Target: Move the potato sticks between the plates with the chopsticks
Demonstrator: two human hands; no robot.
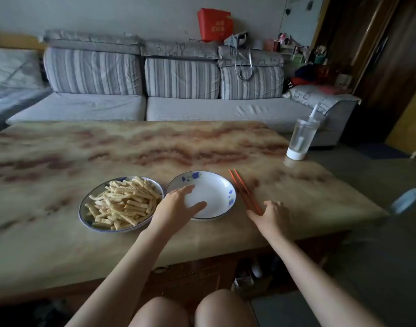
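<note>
Two white plates with blue flowers sit side by side on the marbled table (pixel 155 147). The left plate (pixel 82 210) holds a heap of crinkled potato sticks (pixel 124 201). The right plate (pixel 216 187) has nothing in it. My left hand (pixel 176 206) rests on that plate's left rim, with the fingers straight and the thumb spread over the inside. A pair of red chopsticks (pixel 241 188) lies on the table just right of the empty plate. My right hand (pixel 273 214) is at their near ends, fingers loosely bent and touching them, and slightly blurred.
A clear tumbler (pixel 301 140) with a straw and white base stands at the table's far right corner. A grey striped sofa (pixel 178 107) runs behind the table. A blue object (pixel 406 200) lies off the table's right edge. My knees are below the near edge.
</note>
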